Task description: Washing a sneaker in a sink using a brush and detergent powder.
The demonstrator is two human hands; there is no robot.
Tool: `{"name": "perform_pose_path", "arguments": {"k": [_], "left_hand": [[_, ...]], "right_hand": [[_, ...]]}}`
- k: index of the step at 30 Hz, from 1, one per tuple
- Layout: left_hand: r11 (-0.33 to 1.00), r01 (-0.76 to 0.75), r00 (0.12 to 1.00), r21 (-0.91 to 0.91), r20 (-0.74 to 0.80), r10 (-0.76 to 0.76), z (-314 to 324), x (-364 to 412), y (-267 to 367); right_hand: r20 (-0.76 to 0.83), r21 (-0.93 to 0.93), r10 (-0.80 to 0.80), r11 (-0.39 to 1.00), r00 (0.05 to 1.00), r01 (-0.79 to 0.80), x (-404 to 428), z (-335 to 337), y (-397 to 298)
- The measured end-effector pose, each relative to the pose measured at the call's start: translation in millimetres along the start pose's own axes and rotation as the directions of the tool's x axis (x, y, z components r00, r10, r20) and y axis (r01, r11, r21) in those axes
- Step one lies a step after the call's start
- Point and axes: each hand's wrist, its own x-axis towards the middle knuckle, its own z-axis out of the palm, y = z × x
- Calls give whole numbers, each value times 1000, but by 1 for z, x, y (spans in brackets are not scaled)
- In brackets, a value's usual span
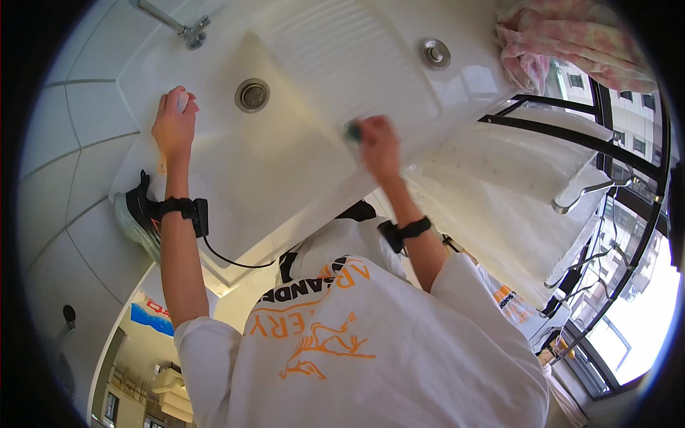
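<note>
My left hand (175, 120) is closed around a small whitish translucent thing (182, 101), over the left side of a white laundry sink (267, 176), to the left of its metal drain strainer (252, 95). Blurred by motion, my right hand (380, 147) holds a small dark green thing (353, 131), too blurred to name, by the sink's near right edge, below the ribbed washboard (342, 48). A black and white sports shoe (140, 216) rests at the sink's left end, beside my left forearm. Each wrist wears a black strap with a small box.
A chrome tap (187, 32) rises at the back left, near the tiled wall (101, 107). A second round metal drain fitting (435, 53) lies right of the washboard. Pink patterned cloth (572, 43) hangs at upper right, above a black metal rack (578, 142) with hangers and pale sheeting.
</note>
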Motion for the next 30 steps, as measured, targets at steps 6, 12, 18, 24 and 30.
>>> {"name": "perform_pose_path", "arguments": {"k": [6,12,18,24,30], "left_hand": [[997,-60,996,48,-65,63,3,-1,-3],[996,-87,993,-3,-76,87,0,-3,-9],[994,-106,992,10,-73,107,7,0,-8],[985,8,998,-173,57,2,4,-2,-14],[999,-47,998,3,-51,47,2,-2,-3]], "right_hand": [[-75,-355,-27,935,997,-2,-2,-73,67],[-40,-195,15,981,999,-22,-84,-19,6],[237,133,-27,991,971,-5,-119,41,-87],[87,92,-108,991,990,100,-53,5,-57],[42,-107,117,988,992,-112,-80,-45,7]]}}
